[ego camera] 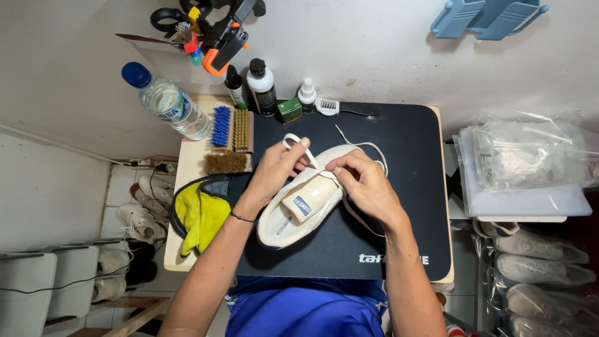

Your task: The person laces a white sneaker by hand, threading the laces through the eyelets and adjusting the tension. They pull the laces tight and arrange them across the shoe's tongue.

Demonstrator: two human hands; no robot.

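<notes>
A white sneaker [293,215] lies on a black mat [399,187], heel toward me, toe pointing away. A cream shoe tree or insert [309,198] fills its opening. My left hand [274,171] pinches a looped end of the white shoelace [292,141] above the toe area. My right hand [365,184] grips another part of the lace at the eyelets, and a strand trails off past my right wrist.
Three brushes [229,140] and a yellow and black cloth [198,215] lie left of the mat. A water bottle [168,103], several small bottles [262,87] and a small green box [289,110] stand at the back. Bagged shoes [536,256] are stacked at right, loose shoes [134,218] on the floor at left.
</notes>
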